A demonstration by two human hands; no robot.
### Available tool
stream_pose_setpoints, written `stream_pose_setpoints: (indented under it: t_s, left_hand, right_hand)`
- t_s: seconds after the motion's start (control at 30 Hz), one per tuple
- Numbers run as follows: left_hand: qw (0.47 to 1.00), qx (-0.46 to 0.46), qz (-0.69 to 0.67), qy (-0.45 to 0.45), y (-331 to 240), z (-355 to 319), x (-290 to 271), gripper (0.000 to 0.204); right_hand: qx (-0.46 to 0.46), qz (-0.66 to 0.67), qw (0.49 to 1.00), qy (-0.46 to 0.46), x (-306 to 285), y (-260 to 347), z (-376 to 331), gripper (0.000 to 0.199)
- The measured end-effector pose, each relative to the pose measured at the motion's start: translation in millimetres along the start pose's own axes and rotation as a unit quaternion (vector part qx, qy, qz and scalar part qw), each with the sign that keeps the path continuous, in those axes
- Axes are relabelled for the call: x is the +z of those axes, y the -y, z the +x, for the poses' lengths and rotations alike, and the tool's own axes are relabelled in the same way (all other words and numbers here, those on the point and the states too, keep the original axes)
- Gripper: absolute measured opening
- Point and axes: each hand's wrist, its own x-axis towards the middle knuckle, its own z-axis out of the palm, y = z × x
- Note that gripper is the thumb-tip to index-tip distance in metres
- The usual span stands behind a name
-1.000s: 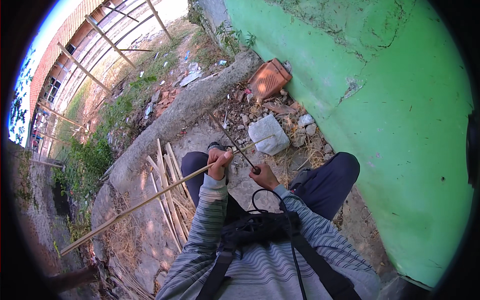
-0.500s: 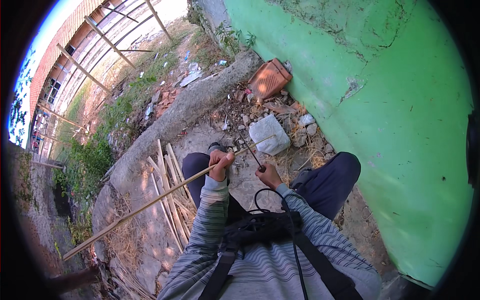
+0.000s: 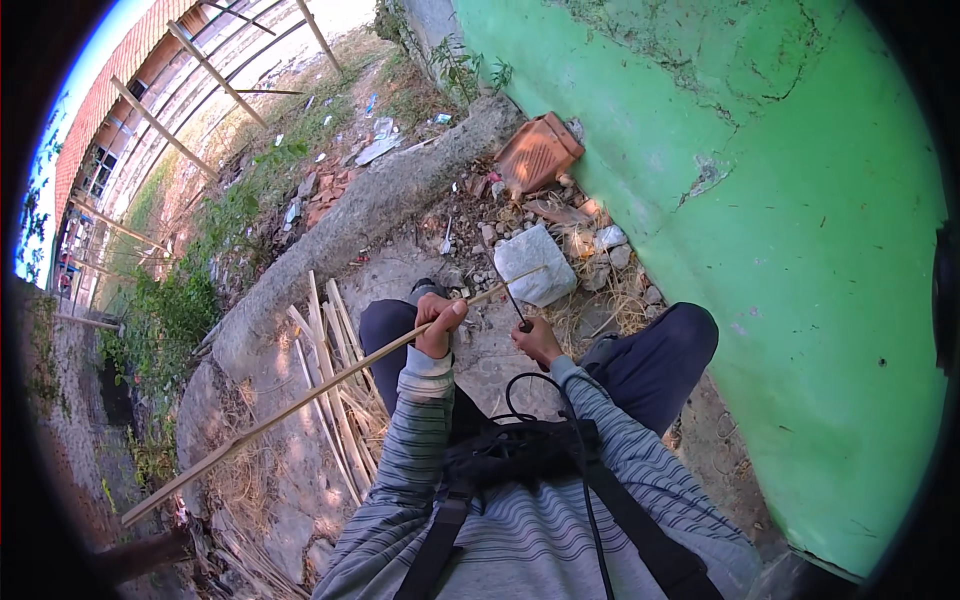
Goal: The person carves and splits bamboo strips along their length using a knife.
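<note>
My left hand [image 3: 438,325] is closed around a long bamboo strip [image 3: 300,403], which slants from the lower left up to the right past my knee. In my right hand [image 3: 540,343], the fingers wrap the dark handle of a thin-bladed knife [image 3: 515,304]. The blade points up and away, crossing the strip near its far end; whether the two touch, I cannot tell. Just beyond lies a pale whitish block [image 3: 536,266], with the strip's far end in front of it. Split bamboo strips [image 3: 340,400] lie in a pile left of my left knee.
A green wall [image 3: 800,300] rises close on the right. An orange clay tile [image 3: 540,153] leans against it above rubble and dry grass. A raised concrete edge [image 3: 340,225] runs diagonally on the left, with plants beyond. A black cable [image 3: 580,440] hangs across my front.
The knife blade has swung slightly to the right and stands a little more upright. My left hand keeps the strip in nearly the same place. The whole view has shifted slightly.
</note>
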Motion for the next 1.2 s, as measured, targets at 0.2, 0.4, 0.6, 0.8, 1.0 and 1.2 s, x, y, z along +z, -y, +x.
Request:
stream_pose_setpoints:
  t_s: [0.2, 0.4, 0.6, 0.8, 1.0, 1.2]
  left_hand:
    - [0.999, -0.001, 0.029, -0.04, 1.7, -16.5, -12.9, 0.058]
    - [1.0, -0.016, -0.006, -0.003, -4.2, 0.0, 8.2, 0.06]
    - [0.996, -0.002, -0.064, -0.061, 0.9, -10.9, -0.7, 0.06]
    - [0.985, 0.032, -0.113, -0.13, -4.1, -0.1, 6.9, 0.065]
    - [0.953, 0.118, -0.212, -0.183, -11.0, -8.6, -8.9, 0.066]
    - [0.949, 0.179, -0.221, -0.134, -84.6, -12.3, -2.9, 0.065]
  right_hand:
    - [-0.074, -0.074, 0.994, 0.022, 16.3, 43.4, -17.9, 0.027]
    - [0.042, -0.008, 0.997, -0.059, -12.4, -40.7, 14.3, 0.023]
    - [0.065, 0.047, 0.997, 0.006, 13.4, -0.5, -6.0, 0.022]
    - [-0.108, -0.078, 0.99, -0.035, 6.8, -10.8, -2.3, 0.024]
    - [0.072, -0.053, 0.996, -0.022, 8.4, -25.2, -8.5, 0.03]
    - [-0.032, -0.065, 0.997, 0.005, 9.2, -18.5, -1.5, 0.033]
